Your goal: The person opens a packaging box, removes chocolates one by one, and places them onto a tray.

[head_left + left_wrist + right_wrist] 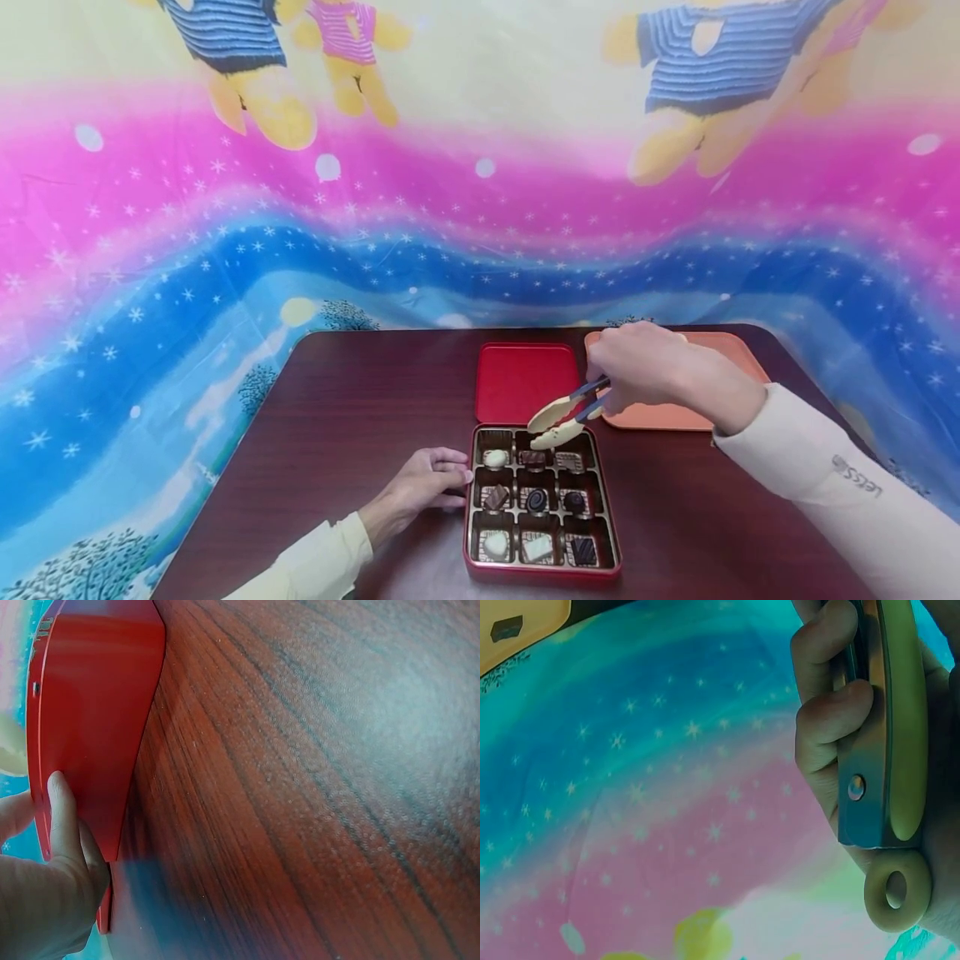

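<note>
A red tin [543, 573] of chocolates stands at the front of the table, its gold divider parting several compartments. My left hand [420, 487] touches the tin's left side with extended fingers; in the left wrist view the fingers [66, 817] lie against its red wall. My right hand [648, 367] grips a pair of tongs [558, 421] with cream tips and metal arms. Those tips are spread apart over the back row, above a dark chocolate [532, 460], with nothing visible between them. Fingers curl round the tongs' handle in the right wrist view.
Behind the tin lies a red lid [525, 379]. An orange tray [720, 358] sits at the back right, partly hidden by my right arm; a dark chocolate [507, 628] is on it. A printed cloth [480, 208] hangs behind the dark wooden table [360, 400].
</note>
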Demonstrator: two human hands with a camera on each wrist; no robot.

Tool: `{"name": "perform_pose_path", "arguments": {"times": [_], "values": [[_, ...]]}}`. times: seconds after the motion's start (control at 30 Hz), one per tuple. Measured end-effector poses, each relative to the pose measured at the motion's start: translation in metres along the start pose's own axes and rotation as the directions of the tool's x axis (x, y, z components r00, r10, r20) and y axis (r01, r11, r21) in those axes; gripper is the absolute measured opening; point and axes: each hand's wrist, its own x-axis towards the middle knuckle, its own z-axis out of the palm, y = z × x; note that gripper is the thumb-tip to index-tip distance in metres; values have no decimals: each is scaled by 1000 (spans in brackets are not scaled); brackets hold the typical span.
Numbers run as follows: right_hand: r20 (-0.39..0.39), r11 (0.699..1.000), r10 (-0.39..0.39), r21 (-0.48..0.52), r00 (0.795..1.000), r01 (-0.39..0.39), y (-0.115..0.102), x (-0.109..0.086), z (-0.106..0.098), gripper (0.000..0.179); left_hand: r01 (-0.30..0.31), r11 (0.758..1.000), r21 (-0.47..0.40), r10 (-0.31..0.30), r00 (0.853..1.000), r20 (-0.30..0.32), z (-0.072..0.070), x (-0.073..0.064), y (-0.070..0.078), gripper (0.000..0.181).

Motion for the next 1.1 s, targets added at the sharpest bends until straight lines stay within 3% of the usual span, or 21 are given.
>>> {"name": "perform_pose_path", "arguments": {"times": [0.27, 0.57, 0.8, 1.1], "values": [[-4, 996, -19, -90, 1000, 18, -13, 10, 12, 34, 6, 1000, 2, -6, 1000, -4, 0, 0, -1, 47], [34, 990, 52, -134, 998, -47, -30, 22, 18, 35, 3, 1000, -3, -3, 1000, -3, 0, 0, 0, 46], [5, 960, -10, -278, 1000, 11, -44, 32, 19, 44, 8, 1000, -5, -8, 1000, -2, 0, 0, 0, 47], [36, 947, 16, -320, 999, -4, -53, 44, 26, 43, 15, 1000, -9, -15, 1000, 1, -1, 0, -1, 47]]}}
